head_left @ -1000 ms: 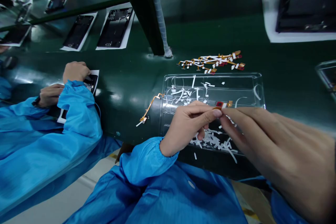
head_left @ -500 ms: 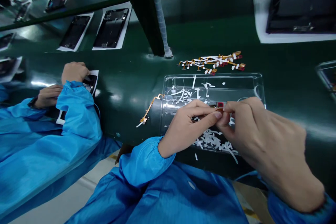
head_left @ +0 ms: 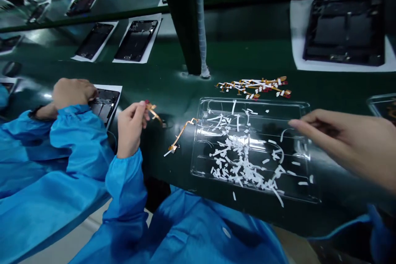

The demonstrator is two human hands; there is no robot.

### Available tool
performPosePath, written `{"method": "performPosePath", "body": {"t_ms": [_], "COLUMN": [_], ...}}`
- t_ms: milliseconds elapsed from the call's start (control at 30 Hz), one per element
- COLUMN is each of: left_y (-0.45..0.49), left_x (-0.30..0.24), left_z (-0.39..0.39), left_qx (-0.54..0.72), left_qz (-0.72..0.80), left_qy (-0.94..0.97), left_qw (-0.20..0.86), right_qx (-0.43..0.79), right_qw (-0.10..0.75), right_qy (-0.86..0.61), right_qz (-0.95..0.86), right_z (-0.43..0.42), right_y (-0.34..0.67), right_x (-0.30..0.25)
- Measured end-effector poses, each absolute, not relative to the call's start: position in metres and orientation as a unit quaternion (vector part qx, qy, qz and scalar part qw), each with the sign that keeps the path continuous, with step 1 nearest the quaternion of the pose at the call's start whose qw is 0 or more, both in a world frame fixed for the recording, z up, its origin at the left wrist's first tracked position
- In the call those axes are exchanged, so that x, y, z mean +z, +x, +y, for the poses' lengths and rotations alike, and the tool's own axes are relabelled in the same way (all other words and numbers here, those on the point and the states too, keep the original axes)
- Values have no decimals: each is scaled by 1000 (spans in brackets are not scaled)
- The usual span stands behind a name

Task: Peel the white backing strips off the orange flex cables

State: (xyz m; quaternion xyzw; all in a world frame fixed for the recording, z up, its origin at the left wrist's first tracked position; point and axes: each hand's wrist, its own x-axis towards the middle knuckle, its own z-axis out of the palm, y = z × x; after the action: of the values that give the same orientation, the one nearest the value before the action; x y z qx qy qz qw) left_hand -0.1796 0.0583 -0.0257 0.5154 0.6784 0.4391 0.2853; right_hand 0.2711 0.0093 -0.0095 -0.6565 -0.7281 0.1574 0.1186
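Observation:
My left hand [head_left: 132, 126] pinches an orange flex cable [head_left: 154, 112] with a small red part at its end, held left of the clear plastic tray [head_left: 250, 101]. The cable hangs toward the table. Over the tray's right edge is my right hand [head_left: 346, 140], thumb and forefinger together; whether anything is between them cannot be made out. Many white strips [head_left: 244, 169] lie scattered in the tray. A single orange flex cable [head_left: 181, 134] rests beside the tray's left side, and a pile of such cables [head_left: 255, 86] lies behind the tray.
To the left, a co-worker's hands [head_left: 72, 93] work at a black device frame [head_left: 107, 103]. More black frames on white sheets [head_left: 343, 33] lie at the back. A dark post [head_left: 182, 24] rises behind the tray. Another clear tray [head_left: 383, 105] stands at far right.
My hands have parted. The left has moved left, carrying the flex cable away from the tray; the right has moved to the right. The view has shifted slightly.

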Motion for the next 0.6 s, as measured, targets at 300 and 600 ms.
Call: {"method": "performPosePath", "body": {"t_ms": [300, 600], "left_y": [-224, -217], "left_x": [-52, -53], "left_z": [47, 18], "left_qx": [288, 421], "left_qz": [798, 738], "left_qy": [527, 527], "left_qw": [54, 33], "right_qx": [52, 45], "right_qw": [84, 108], "right_qy": [-602, -626], "right_qz": [-793, -771], "right_z": [127, 143], "right_y": [226, 207], "right_x": [-25, -18]}}
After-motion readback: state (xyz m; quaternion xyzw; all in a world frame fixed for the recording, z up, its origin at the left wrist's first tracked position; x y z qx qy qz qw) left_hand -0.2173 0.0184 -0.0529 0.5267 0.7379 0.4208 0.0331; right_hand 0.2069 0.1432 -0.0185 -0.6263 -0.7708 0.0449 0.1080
